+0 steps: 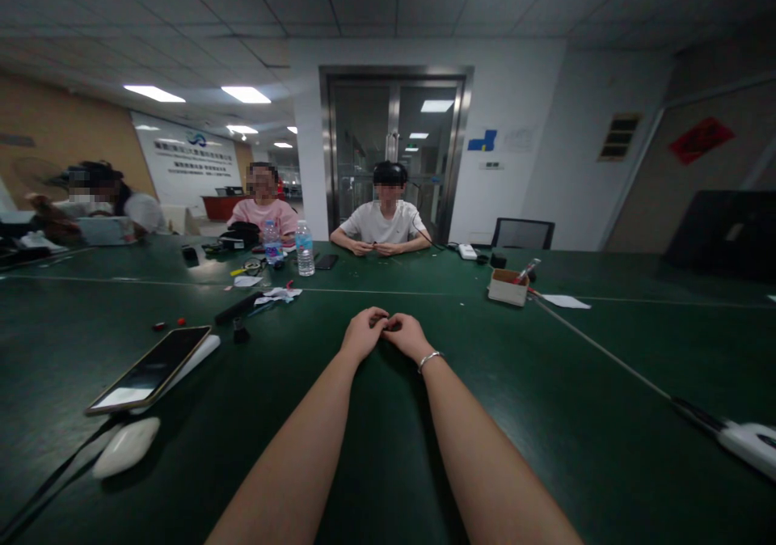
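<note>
My left hand (364, 331) and my right hand (407, 335) meet at the middle of the green table (515, 448). The fingers of both are curled, with their tips together around something small and dark that I cannot make out. A silver bracelet (429, 361) circles my right wrist. Both forearms reach forward over the tabletop.
At the left lie a phone (154, 367), a white rounded object (127, 446) and paper scraps (277, 295). Bottles (305, 250) stand further back. A small box (508, 288) and a power strip (748, 444) with its cable are at the right. Several people sit beyond.
</note>
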Available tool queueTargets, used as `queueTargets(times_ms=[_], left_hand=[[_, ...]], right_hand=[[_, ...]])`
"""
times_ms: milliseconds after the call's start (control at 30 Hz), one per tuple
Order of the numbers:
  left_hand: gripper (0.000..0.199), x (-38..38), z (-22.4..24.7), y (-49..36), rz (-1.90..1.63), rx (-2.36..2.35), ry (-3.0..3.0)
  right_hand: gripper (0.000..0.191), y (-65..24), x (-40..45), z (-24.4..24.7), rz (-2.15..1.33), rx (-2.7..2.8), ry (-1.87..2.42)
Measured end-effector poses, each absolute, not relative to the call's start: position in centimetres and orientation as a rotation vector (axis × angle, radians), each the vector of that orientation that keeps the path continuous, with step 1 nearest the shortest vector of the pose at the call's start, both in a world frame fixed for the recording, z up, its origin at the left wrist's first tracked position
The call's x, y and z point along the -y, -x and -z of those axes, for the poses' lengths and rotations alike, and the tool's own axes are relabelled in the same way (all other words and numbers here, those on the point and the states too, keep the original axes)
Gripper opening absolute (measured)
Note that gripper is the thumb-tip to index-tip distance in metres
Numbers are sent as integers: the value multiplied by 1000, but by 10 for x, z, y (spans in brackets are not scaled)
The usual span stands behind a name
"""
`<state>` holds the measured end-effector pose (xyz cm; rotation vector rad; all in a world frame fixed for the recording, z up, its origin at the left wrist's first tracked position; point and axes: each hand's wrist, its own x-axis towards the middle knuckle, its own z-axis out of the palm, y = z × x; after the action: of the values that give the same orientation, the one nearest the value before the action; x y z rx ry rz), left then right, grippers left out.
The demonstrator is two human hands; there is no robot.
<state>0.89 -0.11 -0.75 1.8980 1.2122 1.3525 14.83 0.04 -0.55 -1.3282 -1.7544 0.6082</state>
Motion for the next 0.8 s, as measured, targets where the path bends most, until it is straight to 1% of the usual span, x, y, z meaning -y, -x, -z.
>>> queueTargets(times_ms=[167, 333, 467, 633, 700, 800], left_hand=[[14, 4, 5, -9, -1330, -1352, -1943], [14, 12, -2, -10, -1270, -1497, -2118], [14, 18, -7, -15, -1231, -1616, -2147], [15, 20, -10, -19, -1200, -1613, -2028], [18, 21, -11, -19, -1210, -1611, -2051], [15, 22, -12, -19, -1200, -1661, -2129]], right_hand=[[15, -148, 0, 5, -624, 1746, 1337], [14, -148, 1, 4, -602, 1751, 1334], [10, -146, 2, 4, -562, 1778, 1379], [10, -146, 1, 4, -552, 1790, 1394], [11, -146, 1, 4, -564, 1788, 1390], [10, -146, 2, 4, -575, 1793, 1393]])
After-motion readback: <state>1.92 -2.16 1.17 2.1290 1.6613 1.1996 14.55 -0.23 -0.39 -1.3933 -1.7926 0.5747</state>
